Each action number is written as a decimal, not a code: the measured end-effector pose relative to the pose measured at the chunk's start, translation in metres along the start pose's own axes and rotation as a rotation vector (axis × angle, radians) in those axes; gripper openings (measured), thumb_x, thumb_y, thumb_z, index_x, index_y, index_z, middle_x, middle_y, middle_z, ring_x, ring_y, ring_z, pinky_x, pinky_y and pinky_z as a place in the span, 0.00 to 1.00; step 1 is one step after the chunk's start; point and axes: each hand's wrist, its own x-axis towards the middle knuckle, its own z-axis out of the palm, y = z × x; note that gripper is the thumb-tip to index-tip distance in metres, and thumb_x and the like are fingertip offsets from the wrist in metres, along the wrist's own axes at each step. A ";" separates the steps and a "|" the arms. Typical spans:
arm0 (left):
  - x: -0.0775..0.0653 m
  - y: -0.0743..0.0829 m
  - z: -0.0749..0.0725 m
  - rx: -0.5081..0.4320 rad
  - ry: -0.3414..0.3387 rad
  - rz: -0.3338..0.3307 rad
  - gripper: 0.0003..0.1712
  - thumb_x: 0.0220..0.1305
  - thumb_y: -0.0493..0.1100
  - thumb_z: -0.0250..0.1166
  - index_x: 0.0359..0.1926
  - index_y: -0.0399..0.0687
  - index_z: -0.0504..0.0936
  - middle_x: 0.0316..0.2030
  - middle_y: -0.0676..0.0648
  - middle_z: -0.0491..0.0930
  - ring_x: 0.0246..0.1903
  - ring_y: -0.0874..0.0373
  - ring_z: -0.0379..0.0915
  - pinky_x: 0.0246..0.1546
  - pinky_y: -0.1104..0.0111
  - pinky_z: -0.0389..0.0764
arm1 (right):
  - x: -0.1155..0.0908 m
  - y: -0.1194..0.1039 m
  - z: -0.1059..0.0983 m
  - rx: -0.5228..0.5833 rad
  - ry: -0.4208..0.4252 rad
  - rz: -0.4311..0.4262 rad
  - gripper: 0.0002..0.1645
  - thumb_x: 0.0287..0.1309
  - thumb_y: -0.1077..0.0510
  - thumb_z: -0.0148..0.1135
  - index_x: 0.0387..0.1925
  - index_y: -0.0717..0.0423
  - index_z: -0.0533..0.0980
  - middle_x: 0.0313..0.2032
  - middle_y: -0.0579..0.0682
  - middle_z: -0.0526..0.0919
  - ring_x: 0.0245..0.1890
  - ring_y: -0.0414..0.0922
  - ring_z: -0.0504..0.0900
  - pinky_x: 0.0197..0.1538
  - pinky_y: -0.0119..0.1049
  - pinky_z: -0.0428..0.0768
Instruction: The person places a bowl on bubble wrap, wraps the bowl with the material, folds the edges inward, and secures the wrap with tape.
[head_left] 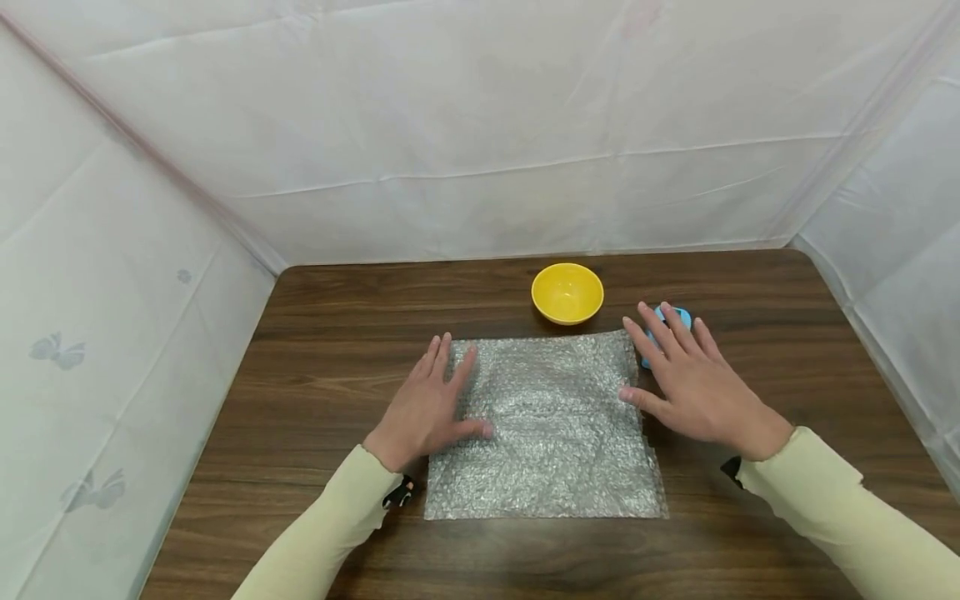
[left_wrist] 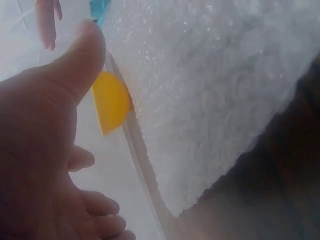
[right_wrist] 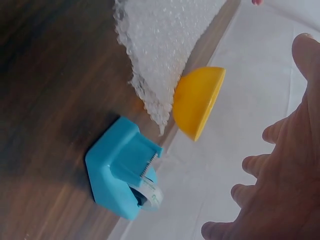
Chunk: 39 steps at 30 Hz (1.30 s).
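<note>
A sheet of bubble wrap lies flat on the wooden table in front of the person. Over its left edge, the left hand is spread with straight fingers and holds nothing. The right hand, fingers also extended and apart, hovers by the right edge, its thumb overlapping the sheet in the head view. Below that hand stands a blue tape dispenser with a roll of tape, partly hidden by fingers in the head view. A yellow bowl sits upright just behind the sheet.
The dark wooden table has rounded far corners. White cloth walls rise behind it and at both sides, close to its edges.
</note>
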 end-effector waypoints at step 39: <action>0.001 0.006 0.021 0.005 -0.168 0.094 0.59 0.58 0.77 0.65 0.80 0.50 0.62 0.82 0.34 0.49 0.82 0.38 0.47 0.76 0.49 0.67 | -0.008 -0.018 0.036 -0.025 -0.016 -0.072 0.56 0.70 0.27 0.54 0.84 0.48 0.46 0.85 0.57 0.42 0.85 0.61 0.39 0.83 0.65 0.41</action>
